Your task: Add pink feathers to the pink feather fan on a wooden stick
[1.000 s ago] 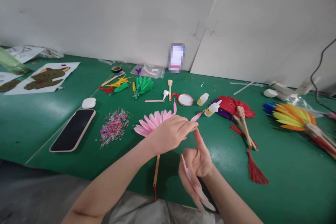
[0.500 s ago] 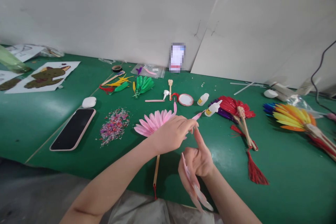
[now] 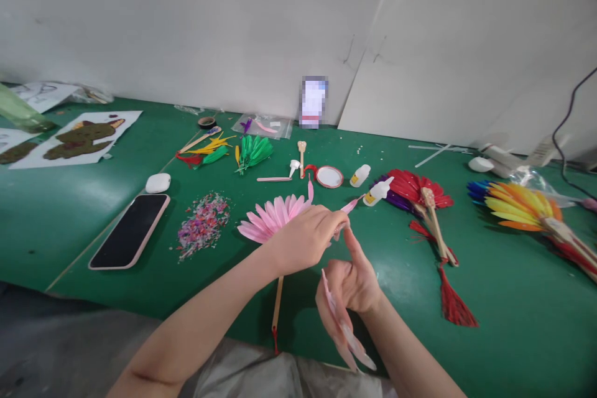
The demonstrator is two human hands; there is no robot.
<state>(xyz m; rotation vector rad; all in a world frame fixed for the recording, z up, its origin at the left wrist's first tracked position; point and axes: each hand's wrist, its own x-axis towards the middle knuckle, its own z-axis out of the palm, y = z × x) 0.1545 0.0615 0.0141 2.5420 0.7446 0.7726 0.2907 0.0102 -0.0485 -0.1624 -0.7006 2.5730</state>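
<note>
My left hand point(image 3: 310, 237) reaches across above a pink feather fan point(image 3: 275, 217), its fingers bent together at my right thumb; what they pinch, if anything, is too small to tell. My right hand point(image 3: 352, 286) is turned palm up, thumb raised to the left fingertips, and its curled fingers hold pink feathers point(image 3: 339, 317). The fan's wooden handle point(image 3: 278, 303) points toward me and ends in a red cord. A single pink feather point(image 3: 351, 205) lies just beyond the hands, beside a white glue bottle point(image 3: 375, 193).
Behind the hands are a round white dish point(image 3: 329, 176) and a second bottle point(image 3: 360, 175). A red fan point(image 3: 420, 189) and yellow-orange fan point(image 3: 525, 205) lie right. Left are colourful scraps point(image 3: 203, 225) and a phone point(image 3: 130, 231). Another phone point(image 3: 314, 102) leans on the wall.
Both hands keep nearly the same pose. The left fingertips have shifted very slightly at the right thumb.
</note>
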